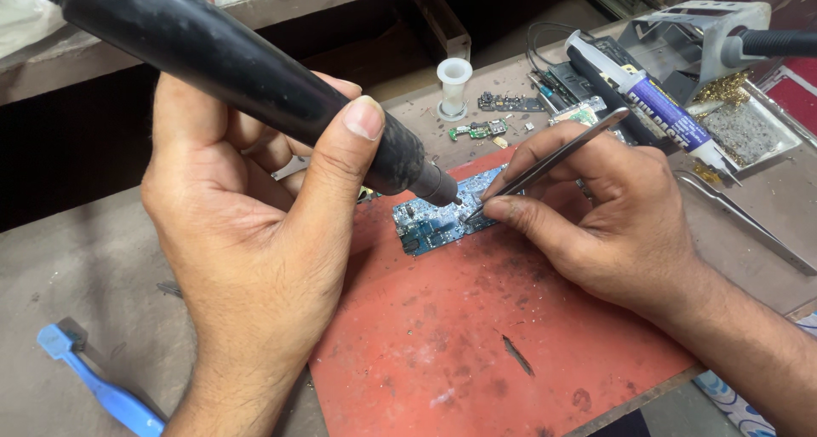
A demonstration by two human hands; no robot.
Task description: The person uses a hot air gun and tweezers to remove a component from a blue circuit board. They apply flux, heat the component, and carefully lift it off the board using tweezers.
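Note:
My left hand [255, 224] grips a thick black hot-air wand [230, 62], its metal nozzle pointing down at a small blue circuit board [425, 220]. The board lies on a red work mat [477, 343]. My right hand [613, 216] pinches metal tweezers [553, 156], their tips touching the board right beside the nozzle.
A blue brush [94, 382] lies at the lower left. Behind the mat are a white spool [454, 84], small green boards [478, 131], a white flux syringe [647, 101], and a soldering stand with brass wool [723, 84]. Another pair of tweezers [749, 220] lies at the right.

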